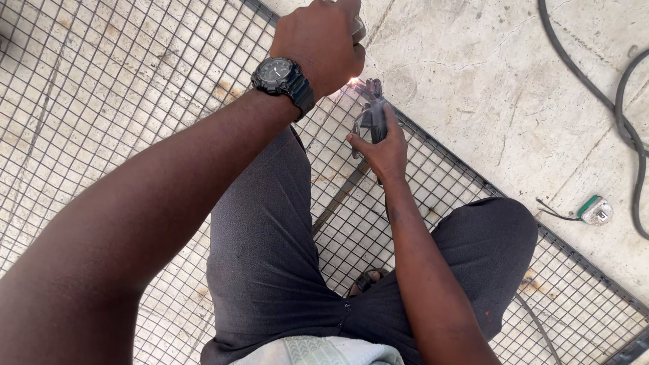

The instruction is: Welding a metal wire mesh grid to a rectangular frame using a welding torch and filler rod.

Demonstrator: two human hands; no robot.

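Steel wire mesh panel [101, 101] laid flat on the concrete floor [487, 88] — a weld is being struck at its dark frame bar [446, 152].
The electrode holder [374, 115] is gripped by the closed right hand [385, 152], its tip at the bright arc [353, 81]; the left hand [321, 40] is held fisted just above — what it grips cannot be told. A steady tip and short arc would be best kept.

Cracked grey concrete floor [487, 88], dark cables [625, 122] curving along its upper right corner, a small green and white plug-like device [596, 211] with a thin wire lying beside the mesh edge, a sandalled foot [367, 279] between dark grey trousers [270, 250]
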